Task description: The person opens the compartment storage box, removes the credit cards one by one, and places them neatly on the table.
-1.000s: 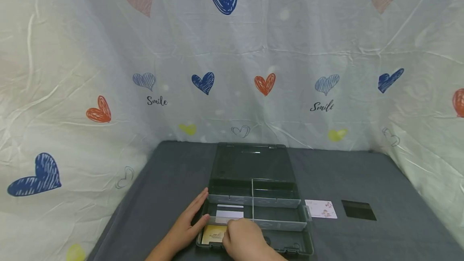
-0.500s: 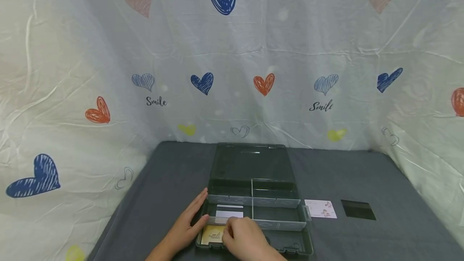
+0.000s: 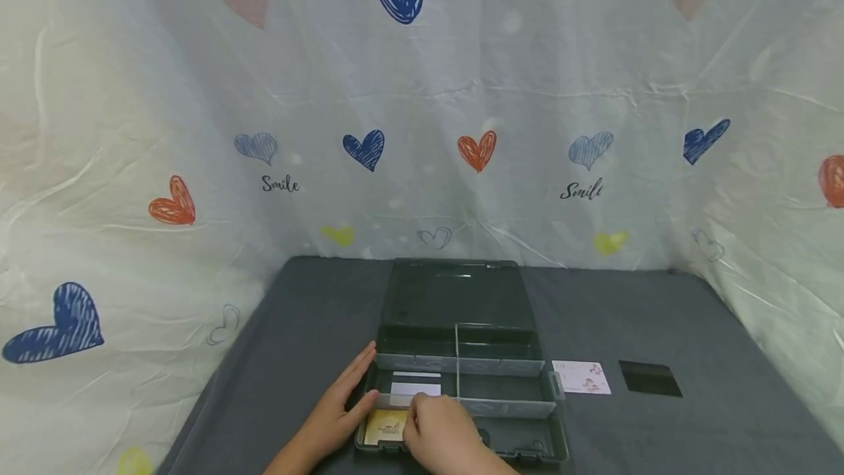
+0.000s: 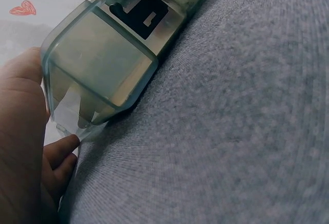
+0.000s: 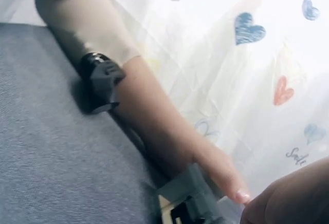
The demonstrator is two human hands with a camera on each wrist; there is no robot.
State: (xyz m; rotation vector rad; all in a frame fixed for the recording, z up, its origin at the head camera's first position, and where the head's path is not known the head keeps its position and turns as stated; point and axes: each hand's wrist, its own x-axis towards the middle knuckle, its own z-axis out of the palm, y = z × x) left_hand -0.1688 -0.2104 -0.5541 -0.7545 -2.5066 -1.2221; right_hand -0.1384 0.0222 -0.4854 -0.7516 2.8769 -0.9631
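Observation:
A dark translucent divided box stands with its lid laid back. My left hand rests along its left side, fingers straight, thumb tip at the rim. In the left wrist view that hand touches the box's end wall. In the front row, a yellow card lies in the left compartment. My right hand is over this compartment with curled fingers, pinching the card at its right edge; the fingertips are hidden. Behind it, a white card with a dark stripe lies in the middle-left compartment.
To the right of the box, a white card with pink print and a black card lie on the grey cloth. A white curtain printed with hearts hangs behind and at both sides.
The yellow card has shifted slightly under the right hand, which stays at nearly the same spot. The left hand keeps its place on the box. The head view has drifted a little.

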